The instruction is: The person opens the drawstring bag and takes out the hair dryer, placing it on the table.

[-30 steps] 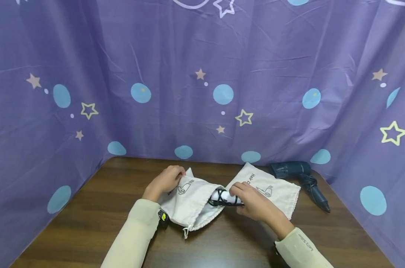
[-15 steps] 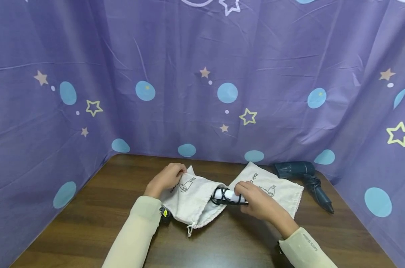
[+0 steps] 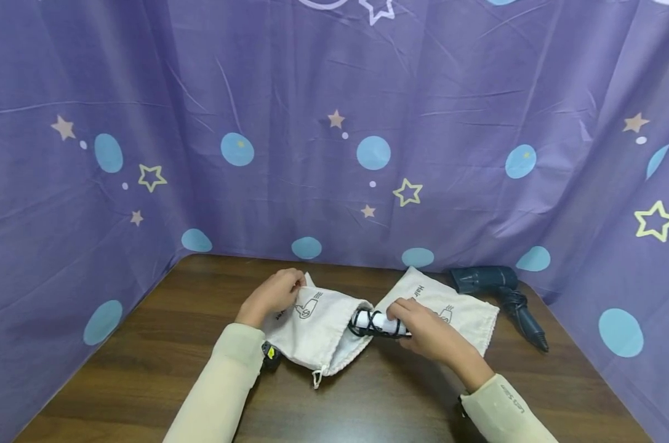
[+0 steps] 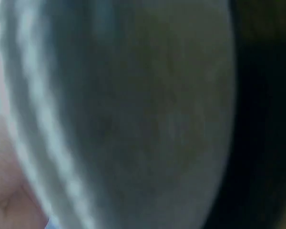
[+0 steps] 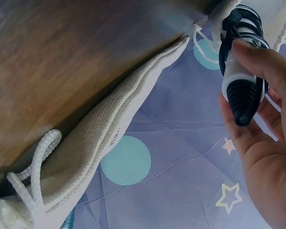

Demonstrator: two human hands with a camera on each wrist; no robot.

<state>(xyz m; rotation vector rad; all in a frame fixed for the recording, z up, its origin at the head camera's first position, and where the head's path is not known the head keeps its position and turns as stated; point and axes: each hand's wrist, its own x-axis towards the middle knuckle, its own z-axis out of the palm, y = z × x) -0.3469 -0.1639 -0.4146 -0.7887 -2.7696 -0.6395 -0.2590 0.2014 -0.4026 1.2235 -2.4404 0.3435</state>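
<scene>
A white cloth drawstring bag (image 3: 317,329), printed with a hair dryer, lies at the table's middle, its mouth facing right. My left hand (image 3: 273,297) grips the bag's far left side with curled fingers. From the mouth sticks the white handle of a hair dryer (image 3: 378,321) wound with black cord; its other end is hidden inside. My right hand (image 3: 423,326) holds this handle between thumb and fingers. In the right wrist view, the handle's black ribbed end (image 5: 243,100) shows within the fingers. The left wrist view is filled by blurred bag cloth (image 4: 133,119).
A second white bag (image 3: 417,286), printed the same way, lies flat behind my right hand. Beyond it, a dark blue hair dryer (image 3: 484,280) with its cord bundled rests at the table's back right. A purple curtain (image 3: 312,184) encloses the brown table (image 3: 190,295).
Very little differs. The near corner of the bag, with its drawcord, has shifted slightly right, and the head view has moved a touch. Both hands keep their hold.
</scene>
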